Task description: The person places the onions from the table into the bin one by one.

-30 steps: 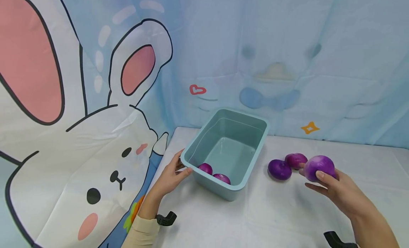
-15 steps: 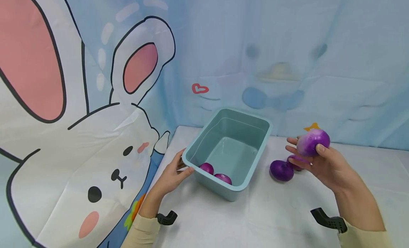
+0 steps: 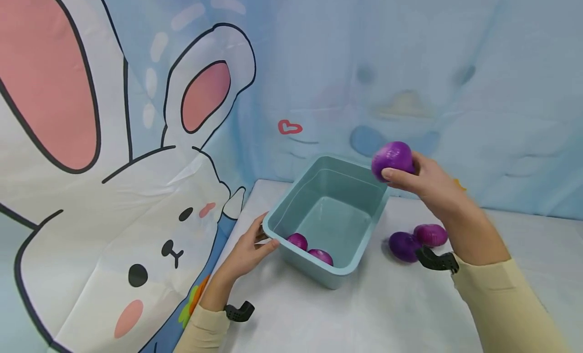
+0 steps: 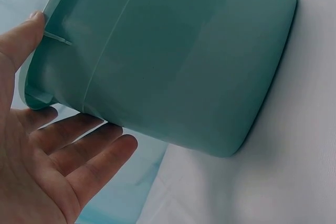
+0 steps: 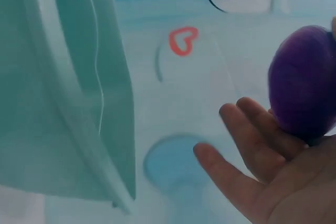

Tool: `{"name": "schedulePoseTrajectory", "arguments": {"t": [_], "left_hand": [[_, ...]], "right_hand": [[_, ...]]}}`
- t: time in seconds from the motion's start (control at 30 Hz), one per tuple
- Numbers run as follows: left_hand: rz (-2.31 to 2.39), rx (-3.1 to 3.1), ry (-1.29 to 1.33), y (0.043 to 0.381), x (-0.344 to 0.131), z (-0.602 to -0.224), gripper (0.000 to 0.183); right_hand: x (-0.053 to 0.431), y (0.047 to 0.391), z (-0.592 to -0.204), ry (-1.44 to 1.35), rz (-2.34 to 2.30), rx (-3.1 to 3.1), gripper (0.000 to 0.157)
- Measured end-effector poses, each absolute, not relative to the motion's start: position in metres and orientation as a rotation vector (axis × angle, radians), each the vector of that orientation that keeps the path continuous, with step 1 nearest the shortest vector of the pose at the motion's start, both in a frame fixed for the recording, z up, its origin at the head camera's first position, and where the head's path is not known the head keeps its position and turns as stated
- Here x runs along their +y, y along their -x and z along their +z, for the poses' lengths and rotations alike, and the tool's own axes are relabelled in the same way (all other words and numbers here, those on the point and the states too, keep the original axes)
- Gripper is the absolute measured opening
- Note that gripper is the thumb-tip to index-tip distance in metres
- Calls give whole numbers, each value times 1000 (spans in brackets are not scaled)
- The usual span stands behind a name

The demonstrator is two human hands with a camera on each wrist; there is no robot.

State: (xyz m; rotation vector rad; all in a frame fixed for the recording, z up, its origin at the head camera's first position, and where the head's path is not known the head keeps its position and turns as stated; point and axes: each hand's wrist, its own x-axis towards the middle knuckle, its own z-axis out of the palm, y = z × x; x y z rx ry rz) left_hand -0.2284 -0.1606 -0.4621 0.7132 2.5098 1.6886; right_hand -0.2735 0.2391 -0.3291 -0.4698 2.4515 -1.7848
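My right hand (image 3: pixel 434 183) holds a purple onion (image 3: pixel 392 161) above the right rim of a blue-green plastic bin (image 3: pixel 319 278). In the right wrist view the same onion (image 5: pixel 304 80) sits between the thumb side and the fingers, with some fingers stretched away from it. My left hand (image 3: pixel 246 252) grips the bin's near left corner. Its thumb lies on the rim and the fingers reach along the outer wall (image 4: pixel 173 66). Two onions, one (image 3: pixel 297 240) beside the other (image 3: pixel 321 256), lie inside the bin at the near end.
Right of the bin, a dark purple onion (image 3: pixel 404 247) and a redder onion (image 3: pixel 430 235) sit side by side on the white cloth (image 3: pixel 364 317). A blue curtain (image 3: pixel 319 64) stands behind, and a rabbit-print curtain (image 3: pixel 191 191) on the left.
My right hand has lifted the onion from the right side of the table and carried it left to above the bin's edge. The left hand stays on the bin.
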Motion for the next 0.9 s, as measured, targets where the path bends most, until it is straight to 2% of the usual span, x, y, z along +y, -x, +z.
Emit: {"name": "schedulePoseTrajectory", "arguments": {"t": [0.13, 0.33, 0.53, 0.9], "left_hand": [[1693, 2497, -737, 229, -162, -461, 71], [1682, 2503, -755, 231, -162, -461, 70], [1671, 2504, -727, 229, -160, -463, 71], [1662, 2510, -689, 230, -162, -462, 71]], "right_hand": [[211, 288, -320, 450, -1493, 2627, 71], [173, 317, -316, 555, -1299, 2707, 75], [142, 341, -328, 639, -1142, 2663, 86], [107, 365, -354, 791, -843, 2499, 69]]}}
